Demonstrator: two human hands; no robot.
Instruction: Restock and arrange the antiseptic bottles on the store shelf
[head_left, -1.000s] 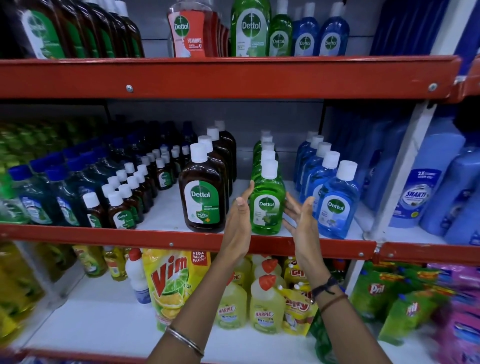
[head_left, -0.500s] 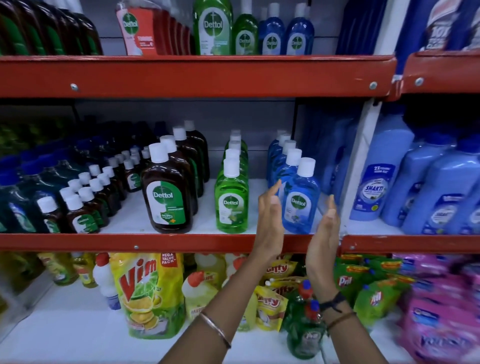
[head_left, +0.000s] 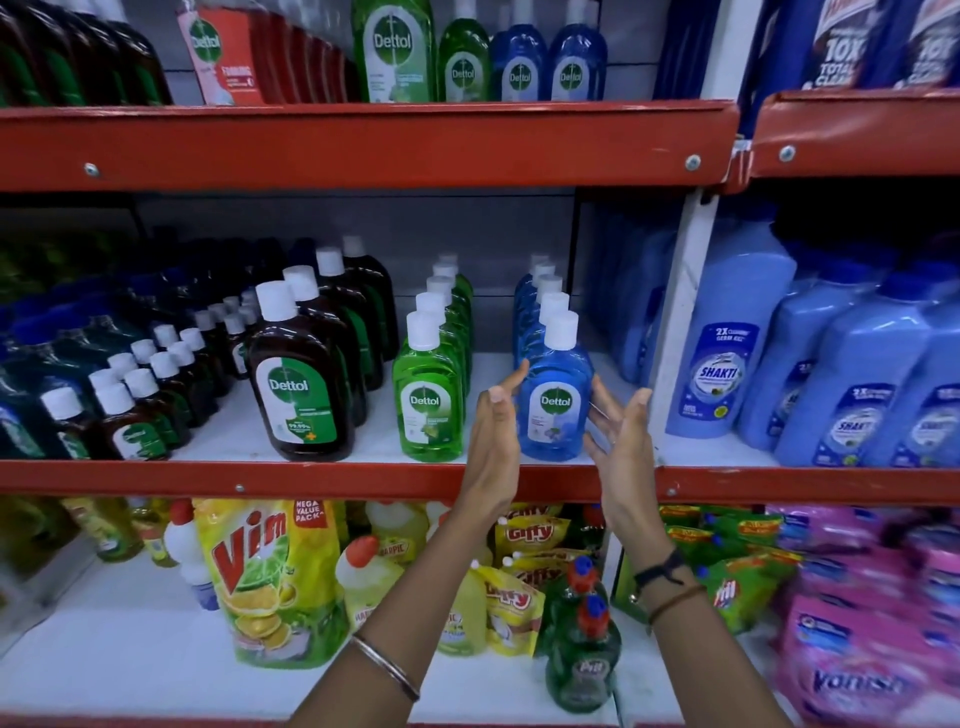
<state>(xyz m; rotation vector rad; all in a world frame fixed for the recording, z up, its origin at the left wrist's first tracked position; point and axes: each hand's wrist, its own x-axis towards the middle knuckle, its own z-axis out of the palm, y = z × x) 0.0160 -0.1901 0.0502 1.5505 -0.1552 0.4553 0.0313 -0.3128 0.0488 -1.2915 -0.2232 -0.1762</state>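
On the middle shelf stand three rows of Dettol bottles with white caps: brown, green and blue. My left hand is flat and upright at the left side of the front blue bottle, fingertips near its shoulder. My right hand is on the bottle's right side, palm turned inward, fingers spread. Both hands flank the blue row; neither grips a bottle.
Small brown bottles crowd the shelf's left. A white upright stands just right of my right hand, with large blue Shakti bottles beyond. More Dettol sits on the top shelf; Vim pouch and cleaners are below.
Both hands moved from around the green row rightward to the blue row. The view shifted right with them, and my right hand turned more open.
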